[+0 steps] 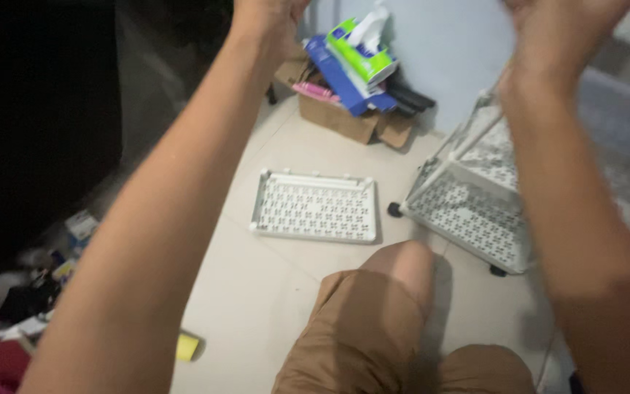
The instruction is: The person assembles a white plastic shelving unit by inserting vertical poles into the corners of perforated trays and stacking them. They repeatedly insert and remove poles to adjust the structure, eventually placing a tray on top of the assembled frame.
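**Two raised hands above a part-built rack**

Two bare arms reach up and forward, so that the left hand (267, 18) and the right hand (559, 25) sit at the very top edge of the view. Both are cut off there and blurred; whether the fingers are released, clenched or grasping anything cannot be told.

Below the right forearm stands a white perforated rack (475, 197) on small dark wheels, tilted, on the tiled floor (257, 284). It is the thing nearest the right hand. A loose white perforated tray (315, 206) lies flat on the floor just left of the rack, apart from it, and in front of the person's knee (402, 266) in brown shorts.

Against the pale wall sits a cardboard box (340, 117) with a green-and-white tissue box (362, 51) on top.

Judging by the layout, the work in hand looks like putting the rack together, with one tray not yet fitted. Any next move calls for bringing the hands down, since neither touches the loose tray.
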